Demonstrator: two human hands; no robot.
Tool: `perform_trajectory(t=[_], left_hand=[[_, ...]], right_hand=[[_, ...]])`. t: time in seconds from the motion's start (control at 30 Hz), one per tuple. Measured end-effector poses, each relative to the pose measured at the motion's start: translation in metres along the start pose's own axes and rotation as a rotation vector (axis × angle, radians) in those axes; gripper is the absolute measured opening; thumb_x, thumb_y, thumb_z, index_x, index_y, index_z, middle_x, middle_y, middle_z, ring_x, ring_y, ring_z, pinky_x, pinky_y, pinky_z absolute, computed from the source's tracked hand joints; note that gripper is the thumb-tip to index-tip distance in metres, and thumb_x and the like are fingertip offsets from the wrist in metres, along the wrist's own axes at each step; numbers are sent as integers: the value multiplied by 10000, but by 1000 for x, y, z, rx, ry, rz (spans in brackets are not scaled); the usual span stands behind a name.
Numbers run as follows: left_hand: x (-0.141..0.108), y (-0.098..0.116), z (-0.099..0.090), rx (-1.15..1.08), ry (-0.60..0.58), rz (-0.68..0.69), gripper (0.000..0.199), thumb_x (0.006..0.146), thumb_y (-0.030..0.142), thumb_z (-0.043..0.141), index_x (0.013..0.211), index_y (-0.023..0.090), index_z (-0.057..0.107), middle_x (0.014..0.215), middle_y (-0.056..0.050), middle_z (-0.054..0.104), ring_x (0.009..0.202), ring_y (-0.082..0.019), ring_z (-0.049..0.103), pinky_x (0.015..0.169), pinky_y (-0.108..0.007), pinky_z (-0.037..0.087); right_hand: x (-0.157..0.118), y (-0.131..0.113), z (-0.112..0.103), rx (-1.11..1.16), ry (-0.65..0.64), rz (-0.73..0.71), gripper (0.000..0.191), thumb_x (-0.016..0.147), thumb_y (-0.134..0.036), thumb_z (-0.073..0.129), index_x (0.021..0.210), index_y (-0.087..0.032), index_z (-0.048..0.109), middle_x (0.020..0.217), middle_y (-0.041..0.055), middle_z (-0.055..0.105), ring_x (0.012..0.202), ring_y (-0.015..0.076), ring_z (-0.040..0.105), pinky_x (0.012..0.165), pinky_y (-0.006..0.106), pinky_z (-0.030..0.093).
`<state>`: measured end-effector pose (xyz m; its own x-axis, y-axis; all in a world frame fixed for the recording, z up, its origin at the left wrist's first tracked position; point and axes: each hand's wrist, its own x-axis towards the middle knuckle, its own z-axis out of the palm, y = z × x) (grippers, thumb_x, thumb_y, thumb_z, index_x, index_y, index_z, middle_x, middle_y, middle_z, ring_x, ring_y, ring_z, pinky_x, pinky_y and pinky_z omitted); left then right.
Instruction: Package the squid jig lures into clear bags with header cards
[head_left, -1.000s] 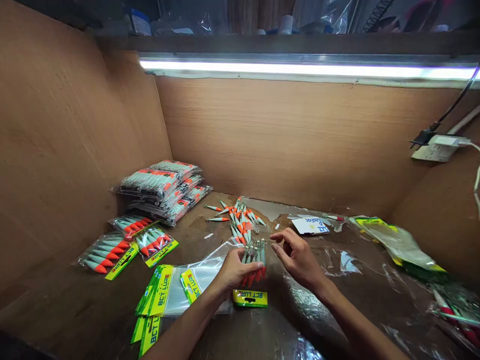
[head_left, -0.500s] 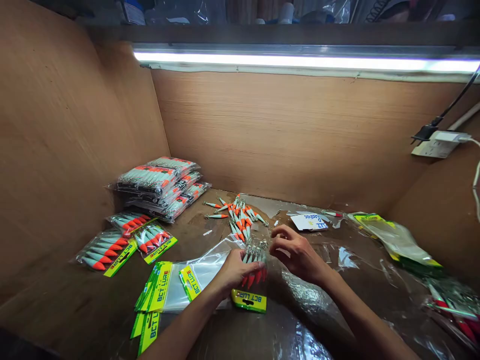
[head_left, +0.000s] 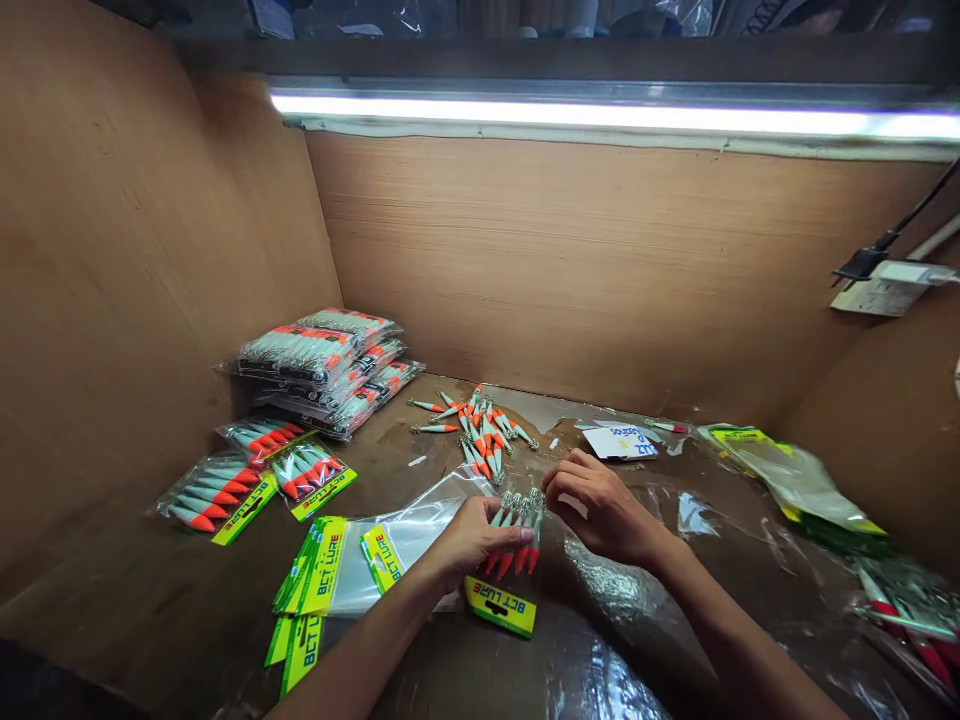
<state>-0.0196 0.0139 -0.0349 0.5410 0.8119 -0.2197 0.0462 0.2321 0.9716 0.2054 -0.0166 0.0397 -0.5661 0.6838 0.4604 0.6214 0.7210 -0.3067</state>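
Note:
My left hand point(head_left: 476, 540) grips a clear bag of several white lures with orange-red tips point(head_left: 517, 555), its thumb lying across them. The bag's yellow-green header card point(head_left: 500, 606) points toward me. At the bag's upper right edge, beside the metal hooks, my right hand point(head_left: 596, 505) has its fingers curled together; what they pinch is too small to make out. Behind the hands lies a loose pile of lures point(head_left: 484, 432). Flat clear bags with yellow-green cards point(head_left: 326, 565) lie to the left, partly under my left forearm.
Stacked packs of lures point(head_left: 300, 355) stand at the back left, with filled carded bags point(head_left: 214, 490) before them. A white paper point(head_left: 621, 442), more clear bags point(head_left: 795, 475) and wrapped lures point(head_left: 911, 625) lie to the right. Wooden walls enclose the table point(head_left: 465, 670).
My right hand has come slightly closer to the hook end of the bag. The bag and its card have tilted a little in my left hand.

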Motion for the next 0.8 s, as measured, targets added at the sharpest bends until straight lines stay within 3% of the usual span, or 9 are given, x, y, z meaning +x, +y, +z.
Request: perform_trajectory(t=[0.13, 0.27, 0.4, 0.5, 0.63, 0.8], left_hand=[[0, 3, 1, 28, 15, 28, 401, 650, 436, 831, 838, 117, 678, 688, -35, 694, 551, -150, 600, 522, -226, 400], [-3, 10, 0, 40, 18, 94, 400, 645, 397, 844, 883, 113, 692, 770, -37, 706, 629, -147, 606, 581, -226, 420], [-9, 14, 1, 0, -142, 59, 417, 638, 357, 859, 943, 116, 708, 824, -41, 711, 682, -149, 618, 631, -227, 434], [-10, 13, 2, -73, -233, 8, 424, 625, 352, 867, 943, 112, 722, 871, -55, 714, 714, -156, 630, 673, -240, 453], [-8, 12, 3, -99, -178, 37, 478, 626, 352, 866, 1015, 123, 709, 882, -59, 714, 707, -158, 636, 658, -241, 453], [-7, 9, 2, -34, -158, 23, 415, 644, 386, 850, 918, 114, 695, 727, -41, 687, 575, -130, 586, 527, -211, 377]], right_hand=[[-1, -3, 0, 63, 9, 15, 76, 916, -153, 564, 871, -213, 577, 915, 45, 652, 884, 200, 550, 839, 370, 429], [-3, -2, 3, 195, 27, 63, 72, 916, -147, 566, 883, -209, 581, 945, 48, 635, 843, 171, 567, 748, 310, 455], [-3, 0, 4, 282, 42, 103, 58, 920, -168, 579, 873, -201, 583, 874, 34, 638, 729, 142, 552, 671, 282, 455], [-3, 1, 0, 326, 39, 107, 58, 924, -174, 581, 873, -193, 599, 873, 34, 644, 749, 140, 574, 690, 278, 472], [-2, 1, -12, 349, -35, 97, 42, 923, -188, 593, 888, -191, 616, 986, 51, 652, 869, 151, 607, 772, 289, 492], [-4, 1, -18, 285, -83, 86, 53, 895, -147, 592, 885, -197, 603, 932, 39, 652, 868, 164, 601, 793, 308, 483]])
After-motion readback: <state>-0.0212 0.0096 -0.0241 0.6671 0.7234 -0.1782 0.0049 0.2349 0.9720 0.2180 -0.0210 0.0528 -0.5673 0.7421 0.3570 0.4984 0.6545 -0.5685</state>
